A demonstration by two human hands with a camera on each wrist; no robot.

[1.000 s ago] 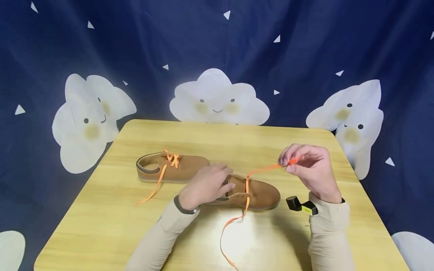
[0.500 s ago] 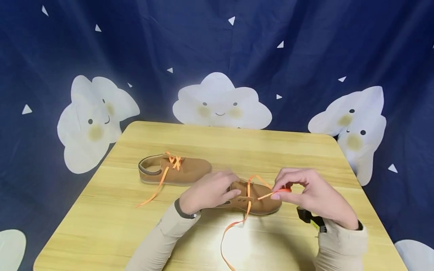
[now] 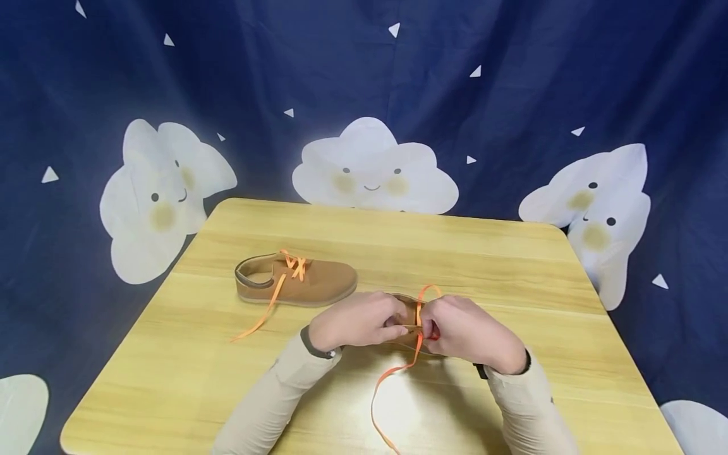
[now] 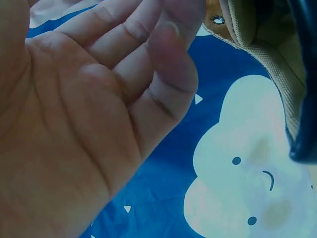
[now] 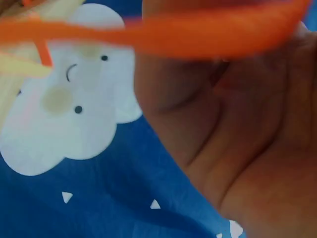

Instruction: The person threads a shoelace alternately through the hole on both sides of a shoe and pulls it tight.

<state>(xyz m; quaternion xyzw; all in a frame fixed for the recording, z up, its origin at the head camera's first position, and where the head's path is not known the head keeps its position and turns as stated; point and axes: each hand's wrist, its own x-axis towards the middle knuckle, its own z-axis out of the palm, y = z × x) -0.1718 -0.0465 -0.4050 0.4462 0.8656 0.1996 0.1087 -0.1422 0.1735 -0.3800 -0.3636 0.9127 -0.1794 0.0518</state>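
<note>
A brown shoe [image 3: 411,337] lies between both hands, its toe mostly hidden behind the right hand. My left hand [image 3: 359,320] grips the shoe at its opening, thumb outside near the eyelet flap; the fingertips are partly hidden. In the left wrist view the shoe's collar [image 4: 292,74] appears beside the palm. My right hand [image 3: 472,330] pinches the orange shoelace [image 5: 213,32] close to the eyelets, though its fingertips are hidden in the head view. A loop of the lace rises behind the shoe, while the other end trails over the table toward the front edge.
A second brown shoe [image 3: 328,281] with crossed orange lacing stands behind and to the left, its loose lace end [image 3: 261,319] on the wooden table [image 3: 170,354]. Behind the table hangs a dark blue cloth [image 3: 341,57] with white clouds.
My right hand has come down and left from beside the toe to the eyelets, bringing the lace along and leaving a slack loop. The left hand has stayed at the shoe's opening.
</note>
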